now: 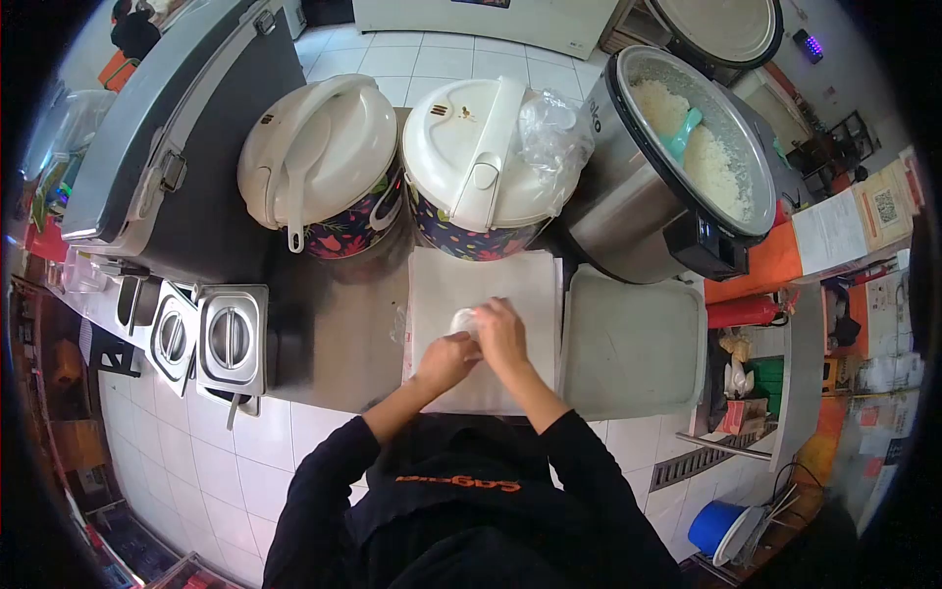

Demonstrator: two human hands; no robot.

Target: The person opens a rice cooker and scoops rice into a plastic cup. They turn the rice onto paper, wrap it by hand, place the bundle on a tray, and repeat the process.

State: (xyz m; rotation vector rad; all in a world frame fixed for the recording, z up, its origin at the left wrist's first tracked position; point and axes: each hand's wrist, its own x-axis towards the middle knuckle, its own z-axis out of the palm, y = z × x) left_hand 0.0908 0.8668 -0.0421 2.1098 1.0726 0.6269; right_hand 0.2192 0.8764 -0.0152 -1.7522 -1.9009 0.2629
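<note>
My left hand (448, 361) and my right hand (500, 336) meet over a stack of white paper sheets (442, 280) on the counter. Between them is a small white rounded thing (462, 320), partly covered by the fingers; whether it is rice, paper or plastic I cannot tell. Both hands are closed around it, my left hand nearer to me and my right hand on its right side. The sheets lie flat just in front of my body.
Beyond the sheets stand two flowered rice cookers (314, 167) (481, 157), a spoon (299, 191) and a crumpled plastic bag (554, 133) on their lids. Right are a tray (633, 344) and a large rice pot (628, 221) holding a teal scoop (680, 135). Lidded steel containers (232, 339) stand left.
</note>
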